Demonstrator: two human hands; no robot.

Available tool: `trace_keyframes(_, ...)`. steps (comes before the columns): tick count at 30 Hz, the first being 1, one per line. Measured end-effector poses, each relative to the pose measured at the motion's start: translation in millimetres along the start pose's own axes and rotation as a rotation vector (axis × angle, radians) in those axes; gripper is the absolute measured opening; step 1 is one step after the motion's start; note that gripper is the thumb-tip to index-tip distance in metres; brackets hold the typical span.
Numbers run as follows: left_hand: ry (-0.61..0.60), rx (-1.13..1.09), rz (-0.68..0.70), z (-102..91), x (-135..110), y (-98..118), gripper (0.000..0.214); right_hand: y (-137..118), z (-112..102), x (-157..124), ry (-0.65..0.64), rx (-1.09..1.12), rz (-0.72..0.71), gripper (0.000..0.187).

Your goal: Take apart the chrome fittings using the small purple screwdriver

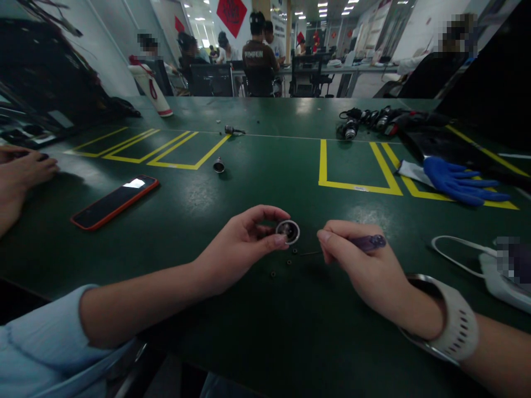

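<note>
Between the thumb and fingers of my left hand (244, 240) is a round metal cup-shaped part (293, 231), its open side tilted toward me. Inside it some darker metal shows, too small to make out. My right hand (359, 251) is closed around the purple handle of a screwdriver (368, 243). The tool's thin shaft points left, low over the table, its tip near several small dark rings (289, 262) that lie below the metal part. A pale watch strap circles my right wrist.
On the green table (232, 337) a phone in a red case (116, 202) lies left. Farther back are a small metal cone (218, 165), a dark metal part (233, 130) and black cylindrical devices (350, 129). Right are a blue glove (452, 179) and a white cable (452, 239). Another person's hand (25, 174) rests far left.
</note>
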State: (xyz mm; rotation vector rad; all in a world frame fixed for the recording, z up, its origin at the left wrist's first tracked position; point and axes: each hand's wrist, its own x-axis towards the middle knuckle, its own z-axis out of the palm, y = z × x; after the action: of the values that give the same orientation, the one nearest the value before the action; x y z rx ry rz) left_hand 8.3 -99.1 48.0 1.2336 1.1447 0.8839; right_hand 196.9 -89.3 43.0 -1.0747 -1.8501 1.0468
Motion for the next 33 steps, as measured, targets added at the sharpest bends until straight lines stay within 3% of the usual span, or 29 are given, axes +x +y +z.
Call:
trace_keyframes(12, 0.0, 0.002, -0.067, -1.3, 0, 0, 0.024, 11, 5, 1, -0.069, -0.021, 0.015, 0.033)
trace_keyframes(19, 0.013, 0.007, -0.075, -2.2, 0, 3, 0.027, 6, -6, 8, -0.207, -0.095, 0.126, 0.035)
trace_keyframes(22, 0.015, 0.004, -0.091, -2.8, 1, 3, 0.027, 11, -6, 11, -0.186, 0.092, 0.234, 0.034)
trace_keyframes(27, 0.057, -0.011, -0.084, -2.9, 2, 1, 0.027, 20, 1, 13, -0.163, 0.69, 0.417, 0.034)
trace_keyframes(30, 0.058, -0.006, -0.073, -2.6, 2, 2, 0.027, 17, -1, 11, -0.089, 0.846, 0.335, 0.035)
trace_keyframes(33, 0.048, 0.005, -0.075, -2.2, 1, 3, 0.026, 13, -5, 5, 0.02, 0.714, 0.061, 0.034)
